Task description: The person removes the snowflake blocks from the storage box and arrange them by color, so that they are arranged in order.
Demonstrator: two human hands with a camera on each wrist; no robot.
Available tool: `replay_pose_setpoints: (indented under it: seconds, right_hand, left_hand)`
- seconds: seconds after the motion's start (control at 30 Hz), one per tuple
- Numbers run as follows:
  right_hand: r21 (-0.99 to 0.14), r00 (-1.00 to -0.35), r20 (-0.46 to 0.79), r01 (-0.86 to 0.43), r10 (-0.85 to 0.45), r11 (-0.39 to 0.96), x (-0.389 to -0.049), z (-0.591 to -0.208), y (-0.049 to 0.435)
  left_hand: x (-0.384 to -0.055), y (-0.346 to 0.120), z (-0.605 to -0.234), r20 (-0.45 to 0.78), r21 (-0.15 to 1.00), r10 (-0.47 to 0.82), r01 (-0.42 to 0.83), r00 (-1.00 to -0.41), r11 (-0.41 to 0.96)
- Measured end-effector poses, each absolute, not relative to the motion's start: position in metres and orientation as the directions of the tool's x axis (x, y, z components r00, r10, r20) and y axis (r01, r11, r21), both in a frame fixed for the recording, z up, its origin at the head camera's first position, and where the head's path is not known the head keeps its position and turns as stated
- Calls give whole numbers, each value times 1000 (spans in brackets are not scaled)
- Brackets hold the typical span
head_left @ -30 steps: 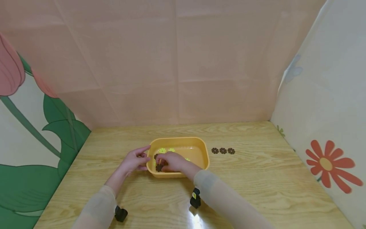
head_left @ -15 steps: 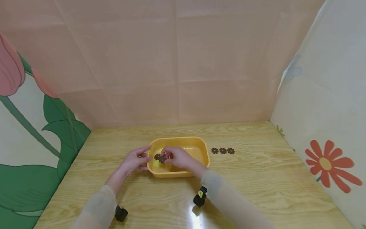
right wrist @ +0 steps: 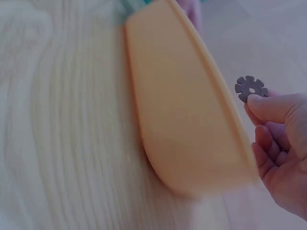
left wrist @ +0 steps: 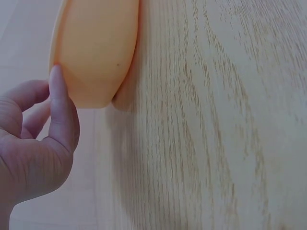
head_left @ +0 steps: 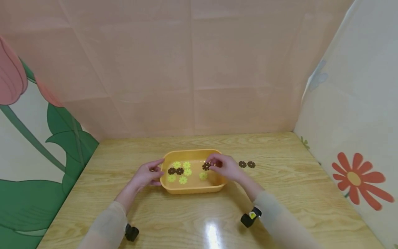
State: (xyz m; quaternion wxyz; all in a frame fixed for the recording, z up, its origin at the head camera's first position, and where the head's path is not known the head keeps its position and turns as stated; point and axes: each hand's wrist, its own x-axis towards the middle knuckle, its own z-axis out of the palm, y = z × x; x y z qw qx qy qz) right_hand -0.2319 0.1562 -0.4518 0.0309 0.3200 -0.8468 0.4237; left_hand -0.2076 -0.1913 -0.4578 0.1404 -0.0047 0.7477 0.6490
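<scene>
My right hand (head_left: 226, 166) pinches a brown notched interlocking disc (head_left: 206, 166) between thumb and fingertips, above the right end of a yellow-orange plastic basin (head_left: 189, 190). The same disc (right wrist: 251, 89) shows plainly in the right wrist view, beyond the basin's rim. At the basin's left end, my left hand (head_left: 148, 175) holds the rim with its fingertips; the left wrist view has one finger (left wrist: 58, 96) against the outer wall. Inside lie two brown discs (head_left: 179, 171) side by side, and several yellow discs (head_left: 183, 180), one (head_left: 203, 176) apart near the right.
To the right of the basin, two brown discs (head_left: 251, 164) lie in a row on the wooden table (head_left: 174, 221). A pink sheet (head_left: 192, 69) stands behind the table, with flower-printed panels (head_left: 367, 103) at the sides.
My right hand has lifted a brown disc from the basin's left part and carried it to the right end. It now hides the nearest table disc. My left hand has stayed at the rim.
</scene>
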Motion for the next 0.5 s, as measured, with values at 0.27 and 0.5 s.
replay_pose_setpoints:
  seconds: [0.27, 0.5]
  right_hand:
    - [-771, -909, 297, -409, -293, 488, -236, -455, 222]
    - [-778, -959, 249, -283, -138, 560, -238, -473, 275]
  left_hand:
    - [-207, -192, -458, -204, 971, 178, -176, -963, 161]
    - [-209, -191, -457, -209, 969, 173, -180, -962, 168]
